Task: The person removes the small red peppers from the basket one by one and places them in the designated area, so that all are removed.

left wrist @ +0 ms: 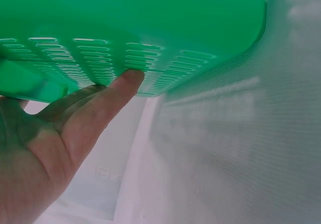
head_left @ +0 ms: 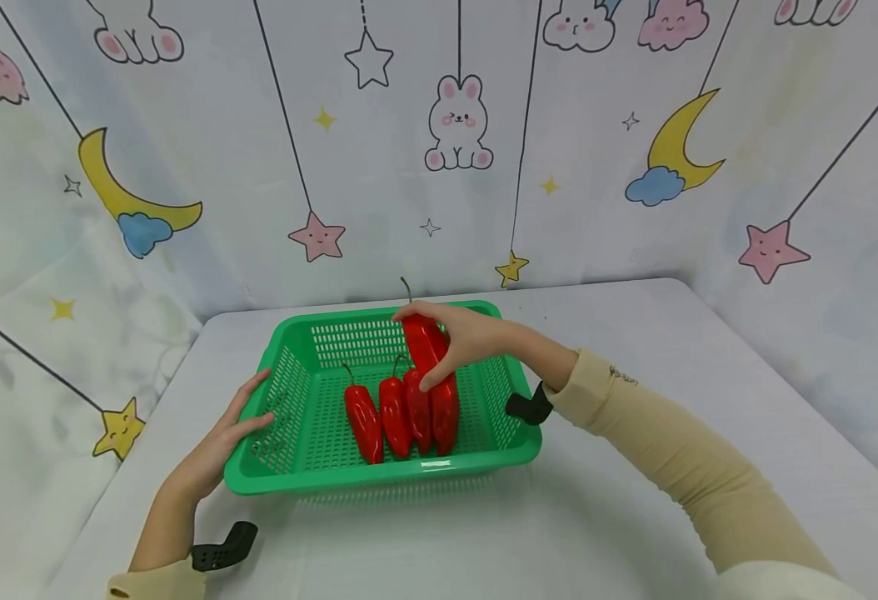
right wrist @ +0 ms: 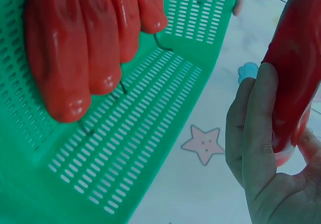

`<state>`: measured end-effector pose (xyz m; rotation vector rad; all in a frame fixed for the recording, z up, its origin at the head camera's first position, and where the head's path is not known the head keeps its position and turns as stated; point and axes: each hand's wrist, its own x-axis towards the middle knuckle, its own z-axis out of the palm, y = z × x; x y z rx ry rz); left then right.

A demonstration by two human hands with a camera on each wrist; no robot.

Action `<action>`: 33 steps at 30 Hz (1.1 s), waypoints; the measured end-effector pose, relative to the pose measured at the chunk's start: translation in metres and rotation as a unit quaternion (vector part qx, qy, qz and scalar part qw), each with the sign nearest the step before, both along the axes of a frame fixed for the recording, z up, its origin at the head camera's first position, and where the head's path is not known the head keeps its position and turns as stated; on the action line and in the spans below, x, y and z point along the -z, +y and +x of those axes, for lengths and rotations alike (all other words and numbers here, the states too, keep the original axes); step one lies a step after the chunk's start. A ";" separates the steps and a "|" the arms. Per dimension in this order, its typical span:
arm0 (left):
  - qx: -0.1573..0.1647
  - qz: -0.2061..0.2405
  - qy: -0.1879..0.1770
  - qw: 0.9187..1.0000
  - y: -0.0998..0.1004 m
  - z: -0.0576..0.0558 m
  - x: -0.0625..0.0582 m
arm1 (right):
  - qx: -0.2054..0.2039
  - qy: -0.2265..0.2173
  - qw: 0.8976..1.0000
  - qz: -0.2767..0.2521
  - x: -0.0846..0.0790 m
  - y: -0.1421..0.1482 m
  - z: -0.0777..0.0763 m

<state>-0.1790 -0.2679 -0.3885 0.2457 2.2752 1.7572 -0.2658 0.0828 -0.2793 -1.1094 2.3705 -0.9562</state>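
Glossy red pepper (head_left: 421,338), stem thin and dark, clamped between right hand (head_left: 472,335) fingers above basket (head_left: 386,479). Left hand (head_left: 217,446), fingers straight, touches basket side. Right hand partly hides pepper; right-wrist view crops it.

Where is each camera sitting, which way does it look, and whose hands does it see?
Head: on the person's head, looking forward and down at the green basket; the left hand, right hand and sleeves show.
Left wrist: on that wrist, looking past the left hand to the basket's outside; only that hand shows.
Right wrist: on that wrist, looking into the basket; the right hand shows, plus perhaps a left fingertip.
Shared: head and right wrist both see the held pepper and four peppers in the basket.
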 end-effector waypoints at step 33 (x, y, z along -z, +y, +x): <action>0.000 -0.004 0.003 1.000 0.000 0.000 0.002 | 0.034 -0.027 0.999 -0.023 0.002 0.057 0.000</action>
